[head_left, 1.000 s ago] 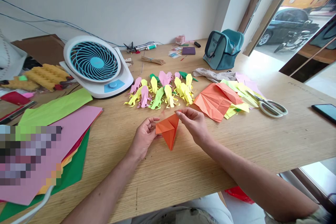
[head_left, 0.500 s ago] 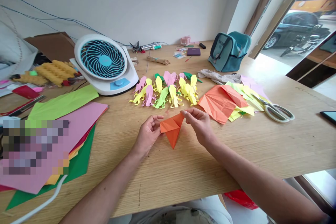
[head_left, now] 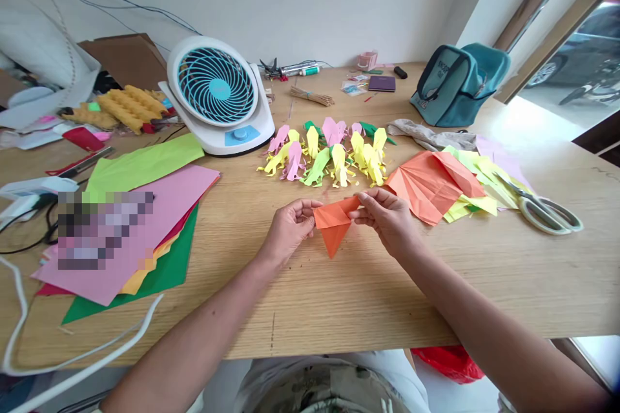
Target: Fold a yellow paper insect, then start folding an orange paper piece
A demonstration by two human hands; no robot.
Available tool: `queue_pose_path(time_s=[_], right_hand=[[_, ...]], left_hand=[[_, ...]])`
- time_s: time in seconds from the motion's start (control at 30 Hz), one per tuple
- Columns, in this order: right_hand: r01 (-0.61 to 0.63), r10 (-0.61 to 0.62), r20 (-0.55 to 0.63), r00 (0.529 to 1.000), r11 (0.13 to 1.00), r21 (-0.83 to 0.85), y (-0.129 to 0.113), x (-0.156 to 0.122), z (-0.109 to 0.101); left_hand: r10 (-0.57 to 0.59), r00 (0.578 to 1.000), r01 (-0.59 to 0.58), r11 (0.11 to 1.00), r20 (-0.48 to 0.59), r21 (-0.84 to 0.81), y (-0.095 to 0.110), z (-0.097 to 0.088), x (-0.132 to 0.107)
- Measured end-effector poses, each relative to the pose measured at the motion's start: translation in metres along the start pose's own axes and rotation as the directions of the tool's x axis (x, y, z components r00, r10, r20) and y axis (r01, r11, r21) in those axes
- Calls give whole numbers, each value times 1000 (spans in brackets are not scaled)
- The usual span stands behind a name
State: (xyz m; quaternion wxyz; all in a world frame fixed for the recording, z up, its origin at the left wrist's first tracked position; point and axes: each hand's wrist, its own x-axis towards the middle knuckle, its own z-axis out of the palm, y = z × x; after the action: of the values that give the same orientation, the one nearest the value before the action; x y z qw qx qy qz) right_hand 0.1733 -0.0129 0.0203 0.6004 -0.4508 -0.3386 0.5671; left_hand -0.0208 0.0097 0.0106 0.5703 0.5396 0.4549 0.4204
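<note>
Between my two hands, a little above the wooden table (head_left: 300, 310), is a small piece of folded orange paper (head_left: 334, 226) with a point hanging down. My left hand (head_left: 292, 231) pinches its left corner between thumb and fingers. My right hand (head_left: 389, 219) grips the upper right corner, its fingertips covering that edge. Just beyond my hands sit several folded paper figures (head_left: 339, 158) in pink, yellow and green. A larger creased orange sheet (head_left: 431, 184) lies to the right, close to my right hand.
Scissors (head_left: 547, 210) rest on yellow and green paper at the right. A white fan (head_left: 217, 90) stands at the back left, a teal bag (head_left: 460, 87) at the back right. Stacked coloured sheets (head_left: 121, 251) and a white cable (head_left: 111, 355) lie at the left.
My view has shifted, so the tabletop things appear further right. My right fingers have closed further over the orange paper's right side, and its upper edge looks more folded over.
</note>
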Motion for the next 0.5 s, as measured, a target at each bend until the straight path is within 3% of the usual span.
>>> queue_pose_path(time_s=[0.5], right_hand=[[33, -38, 66, 997, 996, 78, 5, 1, -2]], left_hand=[[-103, 995, 101, 982, -2, -162, 6, 4, -2]])
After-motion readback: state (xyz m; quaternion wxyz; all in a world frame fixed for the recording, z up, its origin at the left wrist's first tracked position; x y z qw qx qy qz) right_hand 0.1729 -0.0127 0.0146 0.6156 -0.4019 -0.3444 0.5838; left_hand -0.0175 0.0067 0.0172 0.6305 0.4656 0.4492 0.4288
